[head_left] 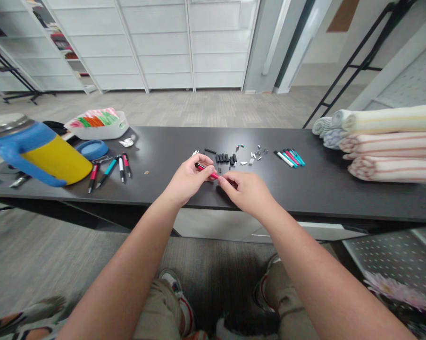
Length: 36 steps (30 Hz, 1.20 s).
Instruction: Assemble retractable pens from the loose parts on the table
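While narrow, left hand [187,179] around a red pen [214,175], right hand [247,191] in a pinch at its end.

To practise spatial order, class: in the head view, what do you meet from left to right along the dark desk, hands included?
Yellow-and-blue handled container, teal-and-black pen, white-and-black pen, left hand, red-and-black pen, right hand, slanted row of coloured pen barrels, stacked rolls of striped cloth.

On the bench [163,151], small parts [222,158] are flanked by pens [121,169] and a mug [62,158] at left, rolled cloths [393,142] at right.
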Tool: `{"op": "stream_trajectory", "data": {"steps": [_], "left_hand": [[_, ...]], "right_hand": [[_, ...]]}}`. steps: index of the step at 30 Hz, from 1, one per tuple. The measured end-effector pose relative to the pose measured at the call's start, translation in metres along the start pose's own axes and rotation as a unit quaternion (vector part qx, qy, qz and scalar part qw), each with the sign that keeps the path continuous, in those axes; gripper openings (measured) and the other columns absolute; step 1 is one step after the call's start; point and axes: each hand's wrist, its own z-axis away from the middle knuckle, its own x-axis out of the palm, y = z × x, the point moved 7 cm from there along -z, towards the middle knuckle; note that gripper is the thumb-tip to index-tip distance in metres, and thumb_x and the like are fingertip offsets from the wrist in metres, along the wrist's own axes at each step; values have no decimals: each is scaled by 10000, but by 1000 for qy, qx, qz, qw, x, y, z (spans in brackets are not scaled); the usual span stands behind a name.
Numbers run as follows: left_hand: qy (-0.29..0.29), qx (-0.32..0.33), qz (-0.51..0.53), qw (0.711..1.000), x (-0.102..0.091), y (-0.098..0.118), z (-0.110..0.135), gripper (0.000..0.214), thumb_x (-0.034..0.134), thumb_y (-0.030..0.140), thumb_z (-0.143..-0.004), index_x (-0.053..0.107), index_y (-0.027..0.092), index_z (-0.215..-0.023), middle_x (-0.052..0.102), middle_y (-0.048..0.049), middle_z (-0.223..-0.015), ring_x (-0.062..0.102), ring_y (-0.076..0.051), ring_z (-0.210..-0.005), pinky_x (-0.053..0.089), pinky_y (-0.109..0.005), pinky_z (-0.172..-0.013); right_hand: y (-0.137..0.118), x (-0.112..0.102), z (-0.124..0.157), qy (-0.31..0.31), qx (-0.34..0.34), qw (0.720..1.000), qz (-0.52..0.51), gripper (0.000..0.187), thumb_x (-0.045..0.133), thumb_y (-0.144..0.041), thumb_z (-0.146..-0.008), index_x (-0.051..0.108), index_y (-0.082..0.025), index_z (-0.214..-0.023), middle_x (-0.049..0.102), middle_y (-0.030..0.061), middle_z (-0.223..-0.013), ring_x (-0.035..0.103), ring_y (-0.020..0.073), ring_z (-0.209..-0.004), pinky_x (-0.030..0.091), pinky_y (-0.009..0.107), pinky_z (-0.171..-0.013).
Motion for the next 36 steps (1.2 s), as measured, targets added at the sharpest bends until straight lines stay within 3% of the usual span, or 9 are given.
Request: {"op": "stream_trajectory", "data": {"steps": [36], "left_hand": [[-3, 9, -35, 999, 0, 1, 0, 193, 753, 285, -904, 643, 183, -1025, 672, 3, -875, 733, -133, -779, 625, -300, -805]], "right_hand": [[-2, 1, 1, -1, -6, 1000, 29, 340, 497, -392, -1059, 719, -218, -868, 720, 26, -782, 568, 157, -662, 258, 311, -616]]}}
